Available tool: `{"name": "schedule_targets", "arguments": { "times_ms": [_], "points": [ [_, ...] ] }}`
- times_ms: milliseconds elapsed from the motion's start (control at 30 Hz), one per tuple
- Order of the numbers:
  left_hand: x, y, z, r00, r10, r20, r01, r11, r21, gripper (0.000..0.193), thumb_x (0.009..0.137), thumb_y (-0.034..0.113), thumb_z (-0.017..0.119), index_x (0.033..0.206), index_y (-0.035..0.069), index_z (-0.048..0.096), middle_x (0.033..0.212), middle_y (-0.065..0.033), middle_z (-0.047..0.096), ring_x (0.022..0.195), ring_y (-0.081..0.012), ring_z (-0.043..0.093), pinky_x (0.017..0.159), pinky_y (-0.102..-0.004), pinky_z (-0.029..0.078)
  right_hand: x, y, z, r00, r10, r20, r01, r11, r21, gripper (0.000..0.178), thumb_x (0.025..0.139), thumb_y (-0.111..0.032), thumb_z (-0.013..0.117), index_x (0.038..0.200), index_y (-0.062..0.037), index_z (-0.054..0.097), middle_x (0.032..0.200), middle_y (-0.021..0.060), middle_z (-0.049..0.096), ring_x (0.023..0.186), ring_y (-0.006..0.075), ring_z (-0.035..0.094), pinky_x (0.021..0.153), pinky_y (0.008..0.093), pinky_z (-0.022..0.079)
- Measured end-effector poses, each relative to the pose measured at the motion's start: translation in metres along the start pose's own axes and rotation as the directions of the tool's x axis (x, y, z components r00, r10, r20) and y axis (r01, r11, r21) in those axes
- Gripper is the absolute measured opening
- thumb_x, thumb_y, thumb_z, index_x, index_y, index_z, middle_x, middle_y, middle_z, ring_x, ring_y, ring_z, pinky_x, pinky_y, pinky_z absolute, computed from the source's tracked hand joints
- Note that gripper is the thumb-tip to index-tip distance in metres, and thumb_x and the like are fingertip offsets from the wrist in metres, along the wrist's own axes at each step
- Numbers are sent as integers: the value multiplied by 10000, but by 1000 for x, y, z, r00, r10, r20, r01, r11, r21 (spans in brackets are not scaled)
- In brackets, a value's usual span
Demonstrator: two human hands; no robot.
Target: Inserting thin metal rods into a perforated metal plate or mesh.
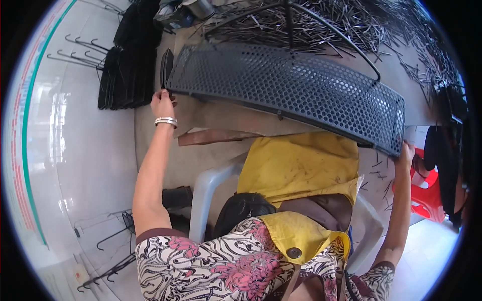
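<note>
A long black perforated metal shelf (286, 85) spans the view above my lap, tilted so its right end sits lower. My left hand (163, 104) is closed on its near left corner, beside a dark upright end piece. At the opposite end, my right hand (405, 152) grips the near right corner; its fingertips are partly hidden behind the edge. A bent black rod frame (329, 25) rises along the shelf's far side. Whether the shelf rests on the worktable behind it, I cannot tell.
Many thin dark metal strips (331, 25) lie heaped on the worktable (193, 120). Black hooked racks (123, 75) are stacked at the left by the white wall. A yellow apron (301, 165) covers my lap on a pale plastic chair (203, 193). Something red (429, 198) stands right.
</note>
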State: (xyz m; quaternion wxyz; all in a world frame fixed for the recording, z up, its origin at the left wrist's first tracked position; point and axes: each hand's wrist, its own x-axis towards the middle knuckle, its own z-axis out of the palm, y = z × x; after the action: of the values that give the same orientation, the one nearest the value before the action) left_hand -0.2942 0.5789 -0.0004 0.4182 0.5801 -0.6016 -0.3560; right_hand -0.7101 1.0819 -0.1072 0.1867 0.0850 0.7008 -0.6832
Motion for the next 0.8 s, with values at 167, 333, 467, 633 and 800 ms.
{"name": "schedule_targets", "arguments": {
  "times_ms": [167, 333, 467, 633, 800],
  "points": [
    [21, -13, -1, 946, 25, 323, -125, 948, 293, 449, 838, 407, 447, 987, -3, 555, 938, -136, 594, 801, -248, 561, 770, -426, 432, 34, -1, 4, 974, -227, 1, 213, 914, -344, 398, 790, -336, 559, 771, 62, 567, 569, 61, 528, 429, 141, 492, 327, 289, 359],
    [5, -7, -3, 801, -365, 475, 511, 831, -222, 379, 845, 390, 456, 1059, 87, 529, 1028, -73, 573, 910, -240, 555, 815, -427, 418, 1, -51, 41, 991, -118, -63, 64, 833, -549, 341, 775, -345, 560, 973, -67, 580, 586, -12, 490, 461, 133, 481, 363, 242, 374],
    [-7, -13, -6, 814, -391, 429, 515, 827, -224, 349, 854, 361, 446, 1066, 94, 520, 1033, -74, 571, 917, -249, 558, 791, -454, 444, -16, -57, 63, 986, 155, 63, -148, 984, -103, 381, 768, -520, 515, 860, -155, 576, 578, -12, 499, 456, 138, 489, 374, 286, 371],
    [-31, -23, -28, 839, -395, 375, 497, 837, -229, 365, 848, 322, 478, 1049, 20, 515, 1017, -103, 567, 893, -253, 566, 770, -434, 463, -26, -65, 64, 947, 198, 251, -222, 973, 70, 442, 744, -599, 485, 831, -172, 560, 612, -22, 550, 472, 150, 522, 379, 323, 378],
    [-66, -21, -42, 846, -456, 275, 521, 817, -247, 405, 841, 285, 511, 1043, -66, 499, 1018, -120, 556, 900, -244, 558, 788, -400, 459, -25, -70, 54, 963, 200, 182, -223, 968, 116, 423, 755, -559, 511, 794, -142, 569, 594, -13, 542, 480, 122, 523, 402, 293, 380]
  ]
}}
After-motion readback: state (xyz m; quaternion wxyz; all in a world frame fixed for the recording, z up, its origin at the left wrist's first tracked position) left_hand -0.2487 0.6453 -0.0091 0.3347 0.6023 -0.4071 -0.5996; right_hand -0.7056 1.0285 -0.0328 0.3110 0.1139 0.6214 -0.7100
